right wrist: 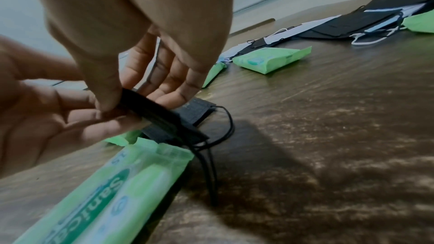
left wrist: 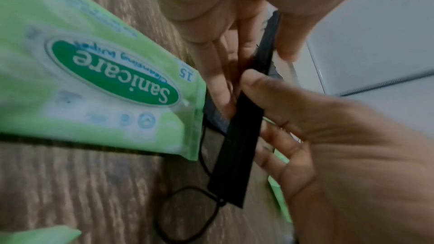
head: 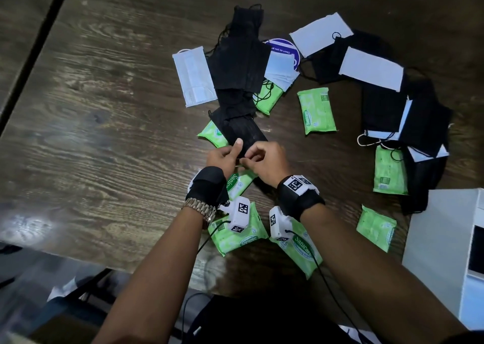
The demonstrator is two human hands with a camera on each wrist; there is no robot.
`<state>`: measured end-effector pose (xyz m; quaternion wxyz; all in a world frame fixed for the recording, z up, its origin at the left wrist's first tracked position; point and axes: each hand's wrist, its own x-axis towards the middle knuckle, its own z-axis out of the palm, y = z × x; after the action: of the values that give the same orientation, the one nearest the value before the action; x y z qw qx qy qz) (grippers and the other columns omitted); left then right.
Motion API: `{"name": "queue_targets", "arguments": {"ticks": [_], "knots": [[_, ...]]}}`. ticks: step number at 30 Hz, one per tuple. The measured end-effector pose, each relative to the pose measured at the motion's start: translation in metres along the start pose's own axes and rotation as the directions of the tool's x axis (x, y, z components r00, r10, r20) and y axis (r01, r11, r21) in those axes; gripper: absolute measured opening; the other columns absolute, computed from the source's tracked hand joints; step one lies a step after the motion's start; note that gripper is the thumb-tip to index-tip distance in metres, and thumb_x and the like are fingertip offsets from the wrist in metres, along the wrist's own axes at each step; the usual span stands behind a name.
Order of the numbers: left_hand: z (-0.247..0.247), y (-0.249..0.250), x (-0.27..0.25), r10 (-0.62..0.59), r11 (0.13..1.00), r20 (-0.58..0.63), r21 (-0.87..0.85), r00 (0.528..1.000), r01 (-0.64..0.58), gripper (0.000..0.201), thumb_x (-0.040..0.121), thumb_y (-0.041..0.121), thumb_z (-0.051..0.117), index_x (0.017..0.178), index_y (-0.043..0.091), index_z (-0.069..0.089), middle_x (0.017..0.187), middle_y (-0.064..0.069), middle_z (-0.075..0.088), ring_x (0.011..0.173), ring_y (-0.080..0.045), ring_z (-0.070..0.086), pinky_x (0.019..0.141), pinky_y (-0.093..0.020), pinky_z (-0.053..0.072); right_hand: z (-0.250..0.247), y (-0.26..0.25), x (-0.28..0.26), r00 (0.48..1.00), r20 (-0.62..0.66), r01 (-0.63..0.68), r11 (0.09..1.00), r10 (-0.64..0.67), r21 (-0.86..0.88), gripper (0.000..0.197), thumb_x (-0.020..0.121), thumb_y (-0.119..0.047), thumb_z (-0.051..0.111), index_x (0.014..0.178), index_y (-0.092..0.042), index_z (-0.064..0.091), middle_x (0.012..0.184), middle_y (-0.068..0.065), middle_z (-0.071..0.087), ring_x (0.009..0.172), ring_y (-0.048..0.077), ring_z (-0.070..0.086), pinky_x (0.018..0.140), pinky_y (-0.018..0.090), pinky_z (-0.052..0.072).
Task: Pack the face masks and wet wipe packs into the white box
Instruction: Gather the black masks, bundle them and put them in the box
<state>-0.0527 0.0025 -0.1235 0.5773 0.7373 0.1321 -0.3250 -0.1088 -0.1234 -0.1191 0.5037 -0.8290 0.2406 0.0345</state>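
Black mask (head: pixel 246 134), edge pinched by left hand (head: pixel 221 157) and right hand (head: pixel 267 160), wipes packs (head: pixel 246 239) close around
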Motion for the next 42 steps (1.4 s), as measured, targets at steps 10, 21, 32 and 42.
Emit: {"name": "queue_targets", "arguments": {"ticks": [10, 21, 32, 42], "knots": [[-0.013, -0.007, -0.013, -0.039, 0.943, 0.112, -0.323, 0.993, 0.074, 0.006, 0.089, 0.010, 0.066, 0.085, 0.008, 0.069, 0.077, -0.007, 0.072, 0.075, -0.021, 0.069, 0.063, -0.026, 0.058, 0.001, 0.003, 0.000, 0.993, 0.035, -0.118, 0.929, 0.113, 0.350, 0.023, 0.068, -0.020, 0.090, 0.072, -0.004, 0.074, 0.071, 0.012, 0.073, 0.060, 0.014, 0.062, 0.058, 0.028, 0.051], [-0.032, -0.019, 0.001, -0.046, 0.951, -0.101, -0.308, 0.994, 0.013, 0.031, 0.092, 0.004, 0.060, 0.063, 0.010, 0.051, 0.047, 0.005, 0.057, 0.042, -0.006, 0.052, 0.047, -0.019, 0.047, -0.001, 0.008, 0.021, 0.974, -0.056, -0.189, 0.928, 0.218, 0.320, 0.017, 0.090, -0.016, 0.070, 0.078, -0.006, 0.063, 0.069, 0.005, 0.067, 0.057, 0.011, 0.059, 0.054, 0.026, 0.047], [-0.072, -0.026, 0.005, -0.087, 0.896, -0.163, -0.443, 0.983, 0.005, 0.023, 0.084, -0.012, 0.052, 0.081, 0.011, 0.056, 0.070, -0.003, 0.069, 0.064, -0.020, 0.063, 0.071, -0.037, 0.053, 0.014, 0.004, 0.077, 0.977, -0.129, -0.209, 0.863, 0.168, -0.460, 0.051, 0.072, -0.044, 0.084, 0.113, -0.023, 0.063, 0.126, 0.008, 0.054, 0.123, 0.032, 0.048, 0.100, 0.042, 0.040], [-0.050, -0.011, 0.004, -0.209, 0.765, -0.115, -0.638, 0.971, 0.089, 0.028, 0.097, -0.003, 0.033, 0.103, 0.009, 0.058, 0.093, -0.012, 0.063, 0.078, -0.025, 0.063, 0.075, -0.043, 0.056, -0.029, -0.017, 0.028, 0.943, 0.104, -0.330, 0.849, 0.316, 0.412, 0.017, 0.084, 0.003, 0.074, 0.093, 0.002, 0.060, 0.087, 0.021, 0.069, 0.063, 0.029, 0.070, 0.053, 0.034, 0.058]]}}
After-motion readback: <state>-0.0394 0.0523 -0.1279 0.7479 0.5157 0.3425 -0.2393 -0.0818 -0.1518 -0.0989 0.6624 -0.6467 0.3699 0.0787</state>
